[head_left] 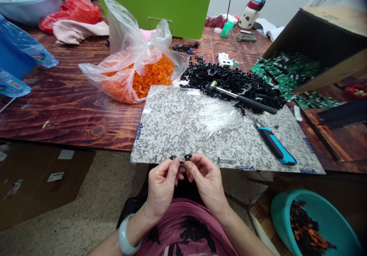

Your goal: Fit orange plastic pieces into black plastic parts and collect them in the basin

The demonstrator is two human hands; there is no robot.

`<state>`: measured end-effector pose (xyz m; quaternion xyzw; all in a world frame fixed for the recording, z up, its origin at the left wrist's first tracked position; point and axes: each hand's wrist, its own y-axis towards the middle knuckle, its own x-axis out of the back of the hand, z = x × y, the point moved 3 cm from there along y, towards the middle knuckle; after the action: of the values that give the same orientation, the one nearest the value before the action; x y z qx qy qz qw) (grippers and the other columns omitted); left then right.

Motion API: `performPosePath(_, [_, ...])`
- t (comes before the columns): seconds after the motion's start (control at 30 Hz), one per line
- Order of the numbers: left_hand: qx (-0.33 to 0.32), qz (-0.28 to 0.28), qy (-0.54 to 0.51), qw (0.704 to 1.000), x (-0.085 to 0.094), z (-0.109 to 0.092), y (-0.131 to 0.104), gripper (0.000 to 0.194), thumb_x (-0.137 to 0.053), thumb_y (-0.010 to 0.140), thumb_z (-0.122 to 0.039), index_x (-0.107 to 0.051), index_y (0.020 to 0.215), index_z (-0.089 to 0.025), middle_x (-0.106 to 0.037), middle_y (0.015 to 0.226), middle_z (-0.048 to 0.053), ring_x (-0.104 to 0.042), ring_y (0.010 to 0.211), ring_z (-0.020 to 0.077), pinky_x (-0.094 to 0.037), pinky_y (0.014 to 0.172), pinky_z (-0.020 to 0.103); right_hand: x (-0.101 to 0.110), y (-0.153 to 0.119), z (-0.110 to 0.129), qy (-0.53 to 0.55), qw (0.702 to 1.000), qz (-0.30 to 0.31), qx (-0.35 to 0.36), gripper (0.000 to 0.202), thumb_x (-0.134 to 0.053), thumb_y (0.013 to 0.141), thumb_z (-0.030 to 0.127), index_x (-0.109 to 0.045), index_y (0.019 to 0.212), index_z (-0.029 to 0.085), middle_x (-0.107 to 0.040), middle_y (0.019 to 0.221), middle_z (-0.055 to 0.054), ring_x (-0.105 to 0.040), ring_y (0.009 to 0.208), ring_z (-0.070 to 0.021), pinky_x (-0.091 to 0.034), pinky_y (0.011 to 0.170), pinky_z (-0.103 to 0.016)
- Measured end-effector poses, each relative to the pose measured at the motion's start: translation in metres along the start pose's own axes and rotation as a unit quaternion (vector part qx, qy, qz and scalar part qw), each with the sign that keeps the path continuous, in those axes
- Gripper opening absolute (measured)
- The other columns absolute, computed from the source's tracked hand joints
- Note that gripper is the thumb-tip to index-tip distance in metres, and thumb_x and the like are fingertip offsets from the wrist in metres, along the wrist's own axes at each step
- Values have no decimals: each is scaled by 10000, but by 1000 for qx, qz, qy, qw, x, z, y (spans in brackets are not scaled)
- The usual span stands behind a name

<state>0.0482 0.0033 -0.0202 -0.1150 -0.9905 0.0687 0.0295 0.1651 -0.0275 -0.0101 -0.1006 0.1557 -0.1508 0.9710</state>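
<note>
Plum shirt [183, 212], nearest. Left hand [162, 181], right hand [208, 177]: fingertips pinched together on small black part [187, 157], before slab's near edge. Step, apparently: two-handed fitting or adjusting; calls for fine, steady fingertips. Wooden table [57, 110]; orange pieces, bagged [155, 74]; speckled slab [169, 130]; black heap [200, 74]; teal basin [282, 221], low.

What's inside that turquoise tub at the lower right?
A heap of small black and orange pieces lies inside the turquoise tub. Whatever lies beneath the heap is covered and can't be seen.
</note>
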Motion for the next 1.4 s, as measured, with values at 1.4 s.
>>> performPosePath(1.4, [-130, 43, 166, 977, 6, -8, 3, 308, -451, 914, -195, -525, 617, -172, -488, 599, -15, -470, 569, 115, -375, 558, 221, 9, 6, 1, -66, 995, 62, -32, 229, -624, 823, 381, -597, 886, 163, -543, 647, 27, -510, 568, -80, -426, 517, -188])
